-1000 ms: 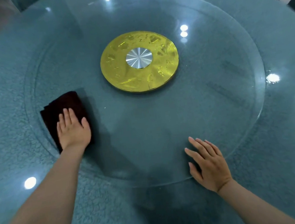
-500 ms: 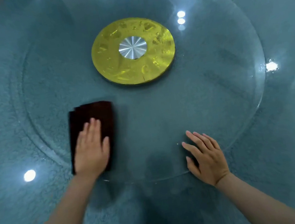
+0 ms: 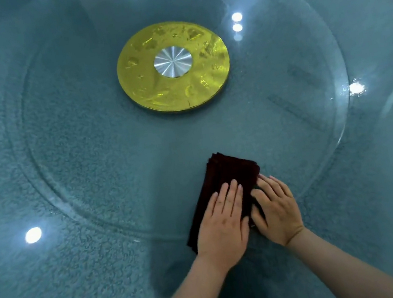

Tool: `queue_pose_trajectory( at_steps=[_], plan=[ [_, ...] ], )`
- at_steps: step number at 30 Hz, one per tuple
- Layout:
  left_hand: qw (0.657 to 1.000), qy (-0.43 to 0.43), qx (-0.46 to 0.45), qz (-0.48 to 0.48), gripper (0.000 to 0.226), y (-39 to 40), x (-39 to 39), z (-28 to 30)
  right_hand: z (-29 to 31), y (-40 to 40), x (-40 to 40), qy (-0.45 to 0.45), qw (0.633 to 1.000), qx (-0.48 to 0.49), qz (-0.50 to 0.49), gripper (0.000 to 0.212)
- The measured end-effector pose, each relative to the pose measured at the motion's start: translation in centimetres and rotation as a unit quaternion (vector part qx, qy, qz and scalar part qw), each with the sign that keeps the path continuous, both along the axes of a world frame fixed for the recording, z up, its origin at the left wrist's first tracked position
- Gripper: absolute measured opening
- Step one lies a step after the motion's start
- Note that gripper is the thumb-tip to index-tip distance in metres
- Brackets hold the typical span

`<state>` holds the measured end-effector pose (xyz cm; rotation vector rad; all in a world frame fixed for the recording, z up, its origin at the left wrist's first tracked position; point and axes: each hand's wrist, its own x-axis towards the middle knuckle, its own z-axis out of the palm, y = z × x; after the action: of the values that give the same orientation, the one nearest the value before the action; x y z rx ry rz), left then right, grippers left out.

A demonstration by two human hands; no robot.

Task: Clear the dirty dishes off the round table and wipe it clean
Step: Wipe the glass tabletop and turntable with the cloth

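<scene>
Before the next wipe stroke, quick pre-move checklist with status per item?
1. Cloth under control: the left hand lies flat on the dark cloth, fingers straight. ok.
2. Cloth folded and flat on the glass turntable, near its front edge. ok.
3. Right hand position: it rests beside the cloth, fingertips at its right edge, in the way of a rightward stroke. not ok.
4. Dishes cleared: none in view on the glass or the table. ok.
5. Gold centre disc apart from the cloth, well beyond it. ok.
6. Glass clean: glare and texture hide smears. cannot tell.
</scene>
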<state>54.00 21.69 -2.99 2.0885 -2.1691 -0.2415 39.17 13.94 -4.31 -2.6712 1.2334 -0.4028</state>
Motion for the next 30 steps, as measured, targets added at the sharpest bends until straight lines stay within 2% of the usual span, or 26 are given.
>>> queue_pose_trajectory(
  at_steps=[2,4,8,11,13,16,19,21,23,25,28,30],
  plan=[
    [1.000,-0.001,0.005,0.024,0.064,0.3,3.3,-0.2,0.6,-0.7,-0.8,-0.033,0.999,0.020,0.028,0.031],
    [0.996,-0.011,-0.002,0.090,0.062,0.9,8.6,-0.8,0.8,-1.7,-2.3,-0.037,0.998,0.025,0.047,0.037],
    [0.962,-0.024,0.012,0.271,0.063,1.1,19.3,-1.1,0.2,-2.7,-4.2,-0.011,0.998,-0.006,-0.067,0.050],
    [0.936,-0.004,0.042,0.349,0.070,-1.1,20.4,-0.6,-0.3,-2.2,-3.8,-0.003,0.998,-0.026,-0.062,0.051],
    [0.951,-0.013,0.027,0.308,0.070,-2.9,17.3,-0.3,-0.4,-2.2,-3.9,0.007,0.998,-0.031,-0.058,0.051],
    [0.993,-0.023,-0.007,0.115,0.067,-4.4,8.6,-0.5,-0.5,-2.5,-4.1,0.012,0.997,-0.032,-0.068,0.051],
    [0.998,-0.008,0.018,-0.067,0.066,-3.8,1.3,0.1,-0.6,-2.4,-4.0,0.024,0.997,-0.030,-0.063,0.052],
    [0.994,-0.002,0.020,-0.110,0.064,-3.6,2.0,0.1,-0.7,-2.5,-4.1,0.027,0.998,-0.029,-0.057,0.051],
    [0.998,0.013,0.016,-0.059,0.065,-4.3,6.8,-0.4,-0.8,-2.5,-4.1,0.020,0.998,-0.028,-0.053,0.051],
    [0.998,-0.018,0.002,0.060,0.064,-5.4,13.9,-1.2,-0.8,-2.3,-4.1,0.013,0.998,-0.027,-0.048,0.050],
    [0.965,-0.024,0.002,0.263,0.064,-8.0,24.7,-1.2,-0.8,-2.4,-4.0,0.008,0.998,-0.029,-0.047,0.050],
    [0.939,0.006,0.032,0.342,0.065,-10.5,27.6,-0.6,-0.8,-2.5,-3.9,0.006,0.998,-0.030,-0.048,0.050]
  ],
)
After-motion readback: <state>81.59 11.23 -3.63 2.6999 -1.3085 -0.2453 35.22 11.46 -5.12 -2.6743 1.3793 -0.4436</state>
